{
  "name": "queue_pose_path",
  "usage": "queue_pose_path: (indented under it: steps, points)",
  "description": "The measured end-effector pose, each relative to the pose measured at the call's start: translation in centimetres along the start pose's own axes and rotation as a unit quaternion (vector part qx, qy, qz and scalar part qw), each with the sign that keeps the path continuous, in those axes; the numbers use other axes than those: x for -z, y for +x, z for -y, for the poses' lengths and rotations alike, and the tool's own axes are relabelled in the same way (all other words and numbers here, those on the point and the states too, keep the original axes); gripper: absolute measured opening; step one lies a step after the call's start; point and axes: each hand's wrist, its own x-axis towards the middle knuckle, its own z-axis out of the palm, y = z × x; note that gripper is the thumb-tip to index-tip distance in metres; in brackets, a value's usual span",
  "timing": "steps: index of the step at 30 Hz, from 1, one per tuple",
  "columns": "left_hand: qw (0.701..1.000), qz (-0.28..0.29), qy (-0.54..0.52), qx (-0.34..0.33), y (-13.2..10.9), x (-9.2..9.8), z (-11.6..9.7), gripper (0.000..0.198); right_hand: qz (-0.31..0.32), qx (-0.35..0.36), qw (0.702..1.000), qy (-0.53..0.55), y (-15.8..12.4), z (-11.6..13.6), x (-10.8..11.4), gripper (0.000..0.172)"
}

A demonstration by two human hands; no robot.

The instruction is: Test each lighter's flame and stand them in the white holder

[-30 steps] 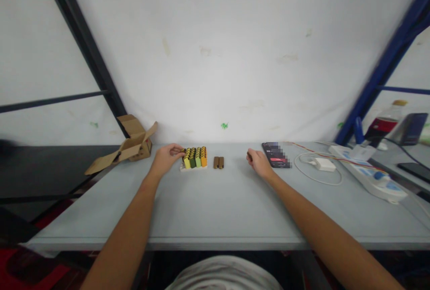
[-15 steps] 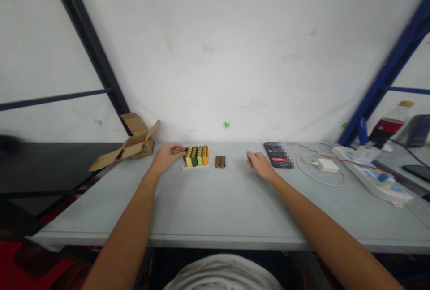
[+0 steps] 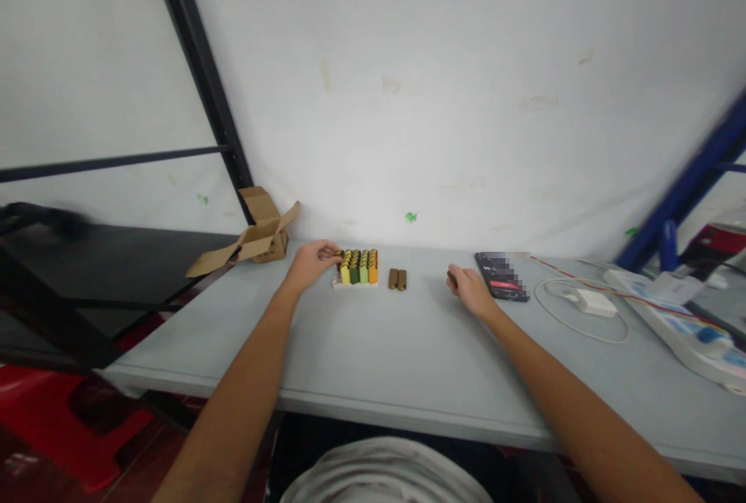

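A white tray (image 3: 336, 283) on the table holds upright lighters (image 3: 357, 271) in yellow, green and orange rows with dark and gold tops. My left hand (image 3: 315, 260) is at the tray's left side, thumb and fingers pinched on what looks like a brown lighter, mostly hidden by the fingers. Two brown lighters (image 3: 397, 279) lie side by side just right of the tray. Farther right, my right hand (image 3: 471, 289) is closed above the table; the small brown end of what seems to be another lighter (image 3: 451, 276) shows at its fingertips.
An open cardboard box (image 3: 271, 245) stands at the back left. A phone (image 3: 502, 277) lies beyond my right hand. A white charger (image 3: 594, 302) with its cable and a power strip (image 3: 676, 324) are on the right. A red stool (image 3: 64, 425) is below the table at left.
The view has swung left, so everything sits farther right. The brown lighter at the tray's front left corner no longer shows in its slot, and my left fingers are pinched there.
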Motion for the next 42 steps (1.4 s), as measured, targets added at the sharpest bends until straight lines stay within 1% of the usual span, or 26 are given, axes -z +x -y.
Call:
queue_pose_path:
  steps: [5,7,9,11,13,15,16,18,21,24,28,33,36,39,42]
  points:
    - [1.000,0.008,0.001,0.012,0.0,-0.3,-0.1,0.030,0.023,-0.006,1.000,0.018,-0.2,0.3,-0.2,0.047]
    - [1.000,0.016,-0.009,0.023,0.0,-0.3,-0.1,0.031,0.041,-0.017,0.998,0.051,-0.5,0.7,-0.2,0.043]
    - [0.999,0.019,-0.016,0.029,0.0,-0.2,0.0,0.033,0.065,-0.038,0.991,0.109,-0.8,1.2,-0.2,0.039]
    - [0.999,0.024,-0.019,0.030,0.0,0.0,0.2,0.035,0.102,-0.069,0.974,0.189,-1.1,1.8,-0.1,0.037]
    - [0.999,0.027,-0.017,0.029,0.0,0.2,0.4,0.036,0.140,-0.092,0.949,0.267,-1.2,2.2,0.0,0.037]
    - [0.999,0.018,-0.016,0.033,0.1,0.3,0.5,0.035,0.162,-0.097,0.929,0.319,-1.2,2.4,0.2,0.036]
    - [0.999,0.010,-0.016,0.038,0.1,0.4,0.5,0.034,0.165,-0.093,0.924,0.333,-1.2,2.5,0.3,0.036]
    - [0.999,-0.008,-0.013,0.052,0.1,0.4,0.4,0.031,0.163,-0.080,0.923,0.340,-1.2,2.5,0.4,0.037]
    - [0.997,-0.030,0.002,0.074,0.0,0.3,0.3,0.029,0.146,-0.053,0.933,0.324,-1.3,2.5,0.5,0.039]
    - [0.996,-0.038,0.018,0.083,0.0,0.3,0.2,0.028,0.136,-0.034,0.941,0.307,-1.5,2.5,0.4,0.039]
    - [0.996,-0.041,0.030,0.079,-0.1,0.4,0.3,0.033,0.144,-0.014,0.945,0.293,-1.7,2.6,0.1,0.037]
    - [0.996,-0.037,0.029,0.070,-0.1,0.5,0.6,0.037,0.151,-0.027,0.948,0.278,-2.1,3.0,0.0,0.029]
    - [0.996,-0.040,0.032,0.068,0.1,0.5,0.9,0.039,0.145,-0.026,0.952,0.269,-2.1,2.9,0.0,0.026]
    - [0.997,-0.037,0.031,0.067,0.1,0.6,1.0,0.041,0.147,-0.033,0.951,0.270,-1.9,2.9,0.0,0.029]
    - [0.997,-0.036,0.029,0.067,0.1,0.5,0.9,0.041,0.152,-0.033,0.955,0.254,-2.1,3.4,0.0,0.039]
